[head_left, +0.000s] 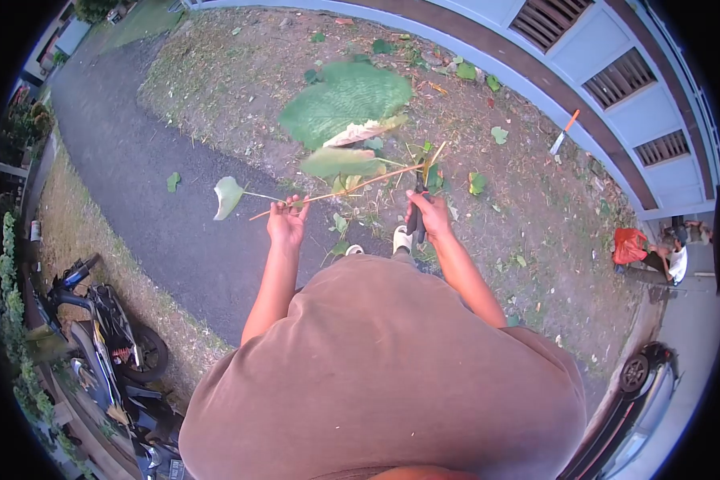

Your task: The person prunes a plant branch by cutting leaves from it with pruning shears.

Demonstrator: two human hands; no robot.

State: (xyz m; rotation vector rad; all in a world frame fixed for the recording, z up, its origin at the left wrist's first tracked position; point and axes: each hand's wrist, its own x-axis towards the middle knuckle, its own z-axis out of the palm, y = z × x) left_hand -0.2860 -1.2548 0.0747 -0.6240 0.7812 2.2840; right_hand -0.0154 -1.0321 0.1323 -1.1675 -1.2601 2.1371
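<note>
Nearest the camera: brown shirt (376, 360) fills the lower middle of the view, both bare forearms reaching forward from it. Left hand (286, 220), fingers curled closed around the thin near-left end of a branch (352, 189); the branch is held in the air roughly level, rising slightly toward the right, in front of the body and above the ground. Right hand (430, 214), fingers wrapped tight on a dark-handled tool (418, 186), held upright, its upper end meeting the branch near the right end; whether the blades are closed cannot be told. A pale leaf (227, 196) hangs off the branch's left side, and a large green leaf (346, 100) spreads beyond the stem on the far side. Below the hands, a light sandal (402, 238) on bare earth scattered with cut leaves. Asphalt path (136, 176) runs along the left; motorcycle (108, 328) parked near left beside it. Car (640, 400) near right. Far right, another person (672, 256) crouches next to a red bag (629, 245). Farthest: blue wall (536, 80), with an orange-handled tool (564, 132) leaning against it
</note>
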